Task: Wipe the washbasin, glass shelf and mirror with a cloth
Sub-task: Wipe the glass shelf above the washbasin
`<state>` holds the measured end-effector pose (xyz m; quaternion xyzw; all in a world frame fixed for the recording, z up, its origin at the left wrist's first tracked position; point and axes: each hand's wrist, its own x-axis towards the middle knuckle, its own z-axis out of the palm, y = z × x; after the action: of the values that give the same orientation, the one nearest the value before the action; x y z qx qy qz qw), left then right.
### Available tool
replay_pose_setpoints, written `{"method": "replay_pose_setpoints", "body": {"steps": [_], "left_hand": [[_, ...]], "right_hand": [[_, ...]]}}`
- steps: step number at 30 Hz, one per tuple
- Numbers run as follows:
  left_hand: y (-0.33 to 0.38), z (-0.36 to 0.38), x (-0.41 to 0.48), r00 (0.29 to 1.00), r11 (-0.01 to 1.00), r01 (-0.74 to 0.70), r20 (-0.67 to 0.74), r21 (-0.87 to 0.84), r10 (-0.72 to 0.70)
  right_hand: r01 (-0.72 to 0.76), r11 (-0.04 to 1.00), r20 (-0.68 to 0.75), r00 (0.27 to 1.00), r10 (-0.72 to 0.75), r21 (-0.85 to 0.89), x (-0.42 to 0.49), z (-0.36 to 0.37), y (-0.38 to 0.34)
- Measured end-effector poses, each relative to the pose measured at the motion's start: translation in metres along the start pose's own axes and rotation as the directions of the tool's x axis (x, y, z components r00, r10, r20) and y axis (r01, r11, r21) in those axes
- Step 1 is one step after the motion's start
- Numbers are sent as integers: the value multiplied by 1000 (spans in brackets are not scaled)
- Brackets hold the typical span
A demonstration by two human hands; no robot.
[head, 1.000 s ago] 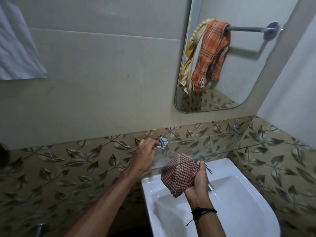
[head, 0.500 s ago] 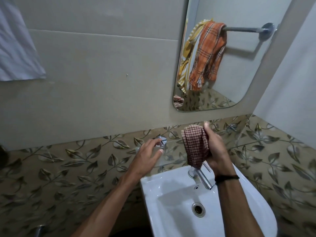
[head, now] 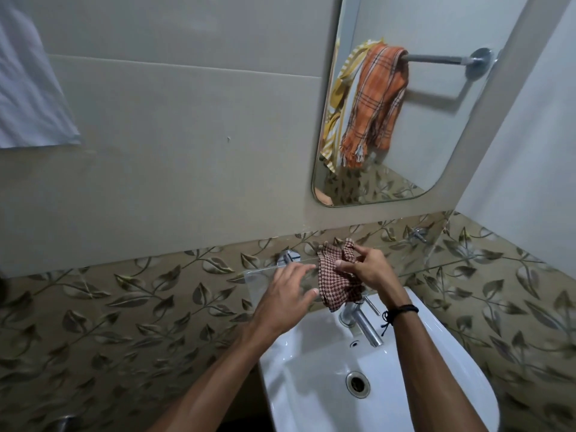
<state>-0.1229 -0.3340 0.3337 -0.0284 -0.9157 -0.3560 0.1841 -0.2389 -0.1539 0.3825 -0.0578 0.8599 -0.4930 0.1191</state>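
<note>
Since half a second earlier the right hand point(head: 371, 271) had dropped from in front of the wall tile to shelf height, bringing the cloth point(head: 338, 282) with it; the left hand point(head: 285, 294) had left the bracket point(head: 288, 256) and drawn in beside the cloth.

Mirror point(head: 436, 135) above and to the right, top cut off by the frame; washbasin point(head: 305, 378) below both arms, near rim cut off at the bottom.

Glass shelf point(head: 261, 274) ran left to right along the wall, between mirror and basin; the cloth hung bunched near its left part, above the tap point(head: 363, 324), so most of the shelf's length lay to the right of the right hand.

Right hand pinched the cloth, thumb and fingers curled round it; the nearer hand for the stroke, in my judgement.

Left hand wide, fingers straight, holding nothing, just left of the cloth.

Clear glass hard to trace; right end lost against the leaf tile; could not tell whether the cloth or the left fingers touched it.
</note>
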Motion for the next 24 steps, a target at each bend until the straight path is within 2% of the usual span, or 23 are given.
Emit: {"method": "replay_pose_setpoints", "body": {"steps": [2,4,6,8,14,16,19,21,24], "left_hand": [[4,4,6,995,997,72,76,1,-72],[10,5,13,978,986,153,153,-62,-142],[20,1,20,959,937,242,213,-252,-190],[31,-7,27,942,832,314,263,-458,-210],[55,-21,59,980,728,201,139,-656,-145],[65,-27,70,988,735,154,89,-660,-127],[73,-39,87,996,831,40,-40,-554,-75],[77,-49,96,995,893,-1,-93,-450,-46],[77,-57,103,987,953,-63,-162,-296,16]], "right_hand": [[23,994,-2,1000,-23,103,-1,-2,-1],[116,967,-58,993,-105,228,-6,-4,-9],[214,927,-95,976,-194,309,-14,-9,-23],[295,894,-118,956,-270,338,-18,-16,-37],[494,845,-265,859,-438,204,-9,-40,-75],[541,836,-305,815,-493,94,-6,-47,-80],[585,811,-337,763,-551,-1,-5,-56,-88],[584,812,-342,760,-552,-13,-5,-64,-91],[499,863,-330,804,-494,-77,-1,-76,-87]]}}
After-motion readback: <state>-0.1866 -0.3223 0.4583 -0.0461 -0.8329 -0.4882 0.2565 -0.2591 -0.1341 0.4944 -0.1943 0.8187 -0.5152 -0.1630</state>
